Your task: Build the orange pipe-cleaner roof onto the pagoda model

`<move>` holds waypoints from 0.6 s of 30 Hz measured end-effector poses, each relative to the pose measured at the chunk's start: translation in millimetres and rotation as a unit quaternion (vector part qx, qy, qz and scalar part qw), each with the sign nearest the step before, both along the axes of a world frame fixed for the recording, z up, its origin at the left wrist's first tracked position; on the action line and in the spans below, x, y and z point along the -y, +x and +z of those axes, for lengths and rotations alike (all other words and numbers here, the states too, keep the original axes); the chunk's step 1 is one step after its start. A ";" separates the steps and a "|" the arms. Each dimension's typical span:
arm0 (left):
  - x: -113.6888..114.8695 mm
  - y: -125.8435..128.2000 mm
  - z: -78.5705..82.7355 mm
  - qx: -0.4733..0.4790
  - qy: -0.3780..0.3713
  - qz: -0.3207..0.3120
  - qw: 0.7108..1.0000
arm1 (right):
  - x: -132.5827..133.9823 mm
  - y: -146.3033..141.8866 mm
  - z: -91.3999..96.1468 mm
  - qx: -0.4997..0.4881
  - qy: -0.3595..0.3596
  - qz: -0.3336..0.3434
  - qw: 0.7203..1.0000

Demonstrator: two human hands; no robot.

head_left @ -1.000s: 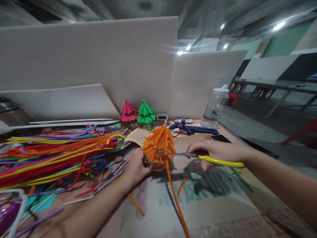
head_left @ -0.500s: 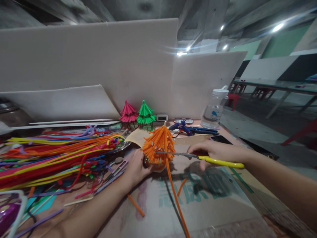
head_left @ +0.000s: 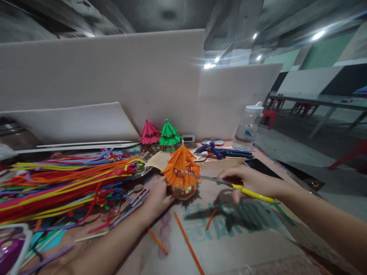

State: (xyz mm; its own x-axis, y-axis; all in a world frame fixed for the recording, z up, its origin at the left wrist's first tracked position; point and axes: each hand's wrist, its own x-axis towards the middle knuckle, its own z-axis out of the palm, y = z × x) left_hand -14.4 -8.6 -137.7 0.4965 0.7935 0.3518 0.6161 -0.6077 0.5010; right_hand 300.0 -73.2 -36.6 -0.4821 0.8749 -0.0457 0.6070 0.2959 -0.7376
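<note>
My left hand [head_left: 158, 197] grips the base of a small orange pipe-cleaner pavilion [head_left: 181, 169] that stands on the table. My right hand [head_left: 252, 181] is closed on yellow-handled scissors [head_left: 229, 184], whose blades point left and touch the pavilion's fringe. A long orange pipe cleaner [head_left: 187, 242] lies loose on the cardboard below the pavilion. Short orange offcuts [head_left: 211, 219] lie nearby.
A big heap of coloured pipe cleaners [head_left: 63, 183] fills the left. Pink [head_left: 149, 133] and green [head_left: 169, 134] pavilions stand at the back by white boards [head_left: 114, 76]. A blue glue gun [head_left: 220, 151], a plastic bottle [head_left: 248, 128] and a phone [head_left: 262, 168] are on the right.
The long orange pipe cleaner that hung from the pavilion has been cut off and now lies on the cardboard. The view has tilted down slightly.
</note>
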 end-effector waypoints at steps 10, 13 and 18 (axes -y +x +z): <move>0.4 -2.5 -6.7 0.018 -0.008 0.012 1.000 | -29.5 25.2 -85.1 0.112 0.163 -0.227 0.954; -0.5 -1.9 -6.6 0.032 -0.009 0.007 0.999 | -27.6 26.1 -92.3 0.133 0.168 -0.206 0.955; 3.3 0.3 -3.0 0.048 -0.005 -0.006 0.999 | -21.4 25.9 -91.7 0.136 0.225 -0.172 0.949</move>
State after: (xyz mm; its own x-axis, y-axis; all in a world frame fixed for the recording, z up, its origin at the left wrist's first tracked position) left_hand -14.0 -11.9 -140.8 0.4697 0.7920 0.3901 0.5584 -0.6088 0.5635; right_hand 325.9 -51.8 -128.3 -0.1873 0.9389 0.2888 0.8746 0.2933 -0.3861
